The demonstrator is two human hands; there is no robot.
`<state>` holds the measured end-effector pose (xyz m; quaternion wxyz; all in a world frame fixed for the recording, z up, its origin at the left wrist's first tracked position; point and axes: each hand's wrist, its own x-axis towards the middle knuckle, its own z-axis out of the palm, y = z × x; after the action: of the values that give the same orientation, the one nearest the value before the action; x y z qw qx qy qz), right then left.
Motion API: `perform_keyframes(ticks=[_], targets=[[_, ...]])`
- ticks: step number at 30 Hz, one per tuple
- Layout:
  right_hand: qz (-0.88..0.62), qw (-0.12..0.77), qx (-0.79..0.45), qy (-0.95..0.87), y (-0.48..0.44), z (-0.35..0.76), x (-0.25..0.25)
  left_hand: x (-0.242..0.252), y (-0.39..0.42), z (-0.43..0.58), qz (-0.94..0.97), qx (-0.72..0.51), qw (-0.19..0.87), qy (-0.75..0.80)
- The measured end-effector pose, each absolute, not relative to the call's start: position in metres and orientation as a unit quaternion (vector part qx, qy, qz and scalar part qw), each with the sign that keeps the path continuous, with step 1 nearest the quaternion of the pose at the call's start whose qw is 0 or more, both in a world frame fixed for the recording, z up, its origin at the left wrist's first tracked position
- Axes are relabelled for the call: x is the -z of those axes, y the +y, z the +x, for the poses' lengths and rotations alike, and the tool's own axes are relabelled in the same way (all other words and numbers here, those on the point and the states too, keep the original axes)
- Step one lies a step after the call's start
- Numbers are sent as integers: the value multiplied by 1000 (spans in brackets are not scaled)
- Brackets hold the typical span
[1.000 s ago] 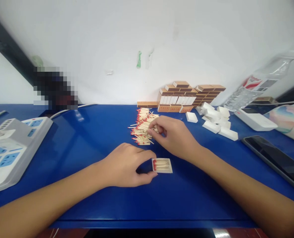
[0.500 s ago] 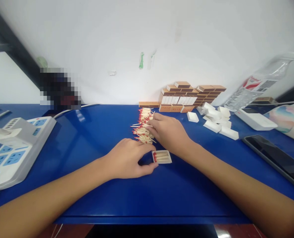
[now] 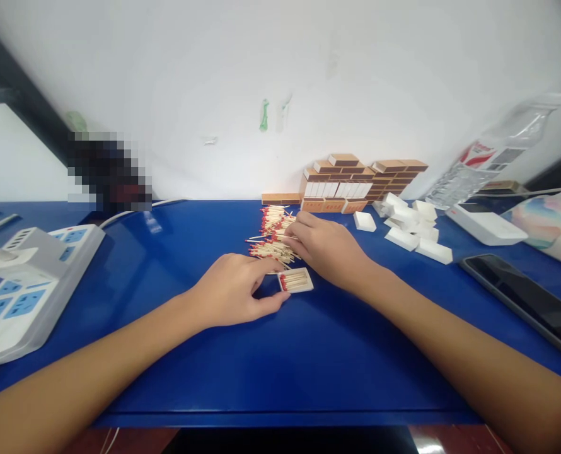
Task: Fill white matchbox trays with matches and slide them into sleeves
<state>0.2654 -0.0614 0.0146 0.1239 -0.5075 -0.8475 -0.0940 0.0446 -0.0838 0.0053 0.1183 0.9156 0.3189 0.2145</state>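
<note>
- You had a smooth, glossy surface (image 3: pixel 271 372) before you.
- Your matches (image 3: pixel 273 249) looked like matt wood.
- Your matchbox tray (image 3: pixel 304 289) looked like smooth, matt paperboard.
- The bottle (image 3: pixel 491 151) you saw looked like transparent, shiny plastic.
- Your phone (image 3: pixel 526 302) looked smooth and glossy.
- Your power strip (image 3: pixel 56 293) looked like smooth plastic.

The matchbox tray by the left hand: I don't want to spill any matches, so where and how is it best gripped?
I'd pinch the tray across its long walls at the red-tipped end, from the left, where the left hand is. It opens upward, so a level side grip should keep the matches in.
</note>
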Motion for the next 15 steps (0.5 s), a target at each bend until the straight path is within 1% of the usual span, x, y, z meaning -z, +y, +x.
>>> perform_keyframes(ticks=[3,8,10,12,15], targets=[[-500,153,88,-848,-60,271,-13,-6,-82,44,914,-219,112,322],[-459,249,44,-852,-59,287,-11,-7,-78,42,910,-222,105,335],[-436,274,17,-857,-61,293,-12,-8,-77,42,908,-222,101,342],[-413,279,-9,-867,-63,296,-15,-9,-76,42,905,-222,100,349],[-393,262,-33,-881,-70,296,-21,-11,-75,41,900,-222,100,363]])
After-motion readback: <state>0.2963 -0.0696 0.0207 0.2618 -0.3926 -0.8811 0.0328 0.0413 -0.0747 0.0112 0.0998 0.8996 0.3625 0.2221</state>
